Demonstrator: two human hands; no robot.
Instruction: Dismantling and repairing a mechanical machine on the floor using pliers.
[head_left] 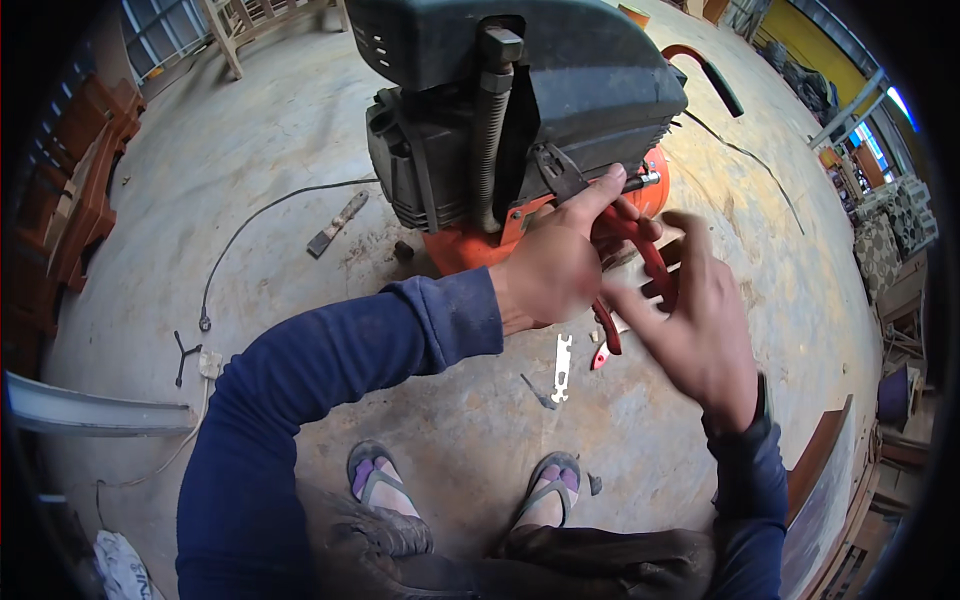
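Red-handled pliers point(655, 268) are held between my hands in front of an air compressor with a black cover point(600, 75) and an orange tank point(462, 252). My left hand point(555, 265) is closed around them near the dark jaws point(560, 172), its thumb stretched along the tool. The jaws lie against the lower side of the black cover; whether they grip any part is unclear. My right hand point(700, 320) is curled about the handles, thumb to one side and fingers to the other, slightly blurred. A ribbed metal hose point(488, 150) runs down left of the jaws.
On the concrete floor lie a flat silver wrench point(562, 368), a red-and-white tool point(602, 356), a paint brush or scraper point(338, 225), a three-armed wrench point(185, 357) and a black cable point(245, 235). Wooden furniture point(95, 190) stands left; a board point(822, 470) leans at right.
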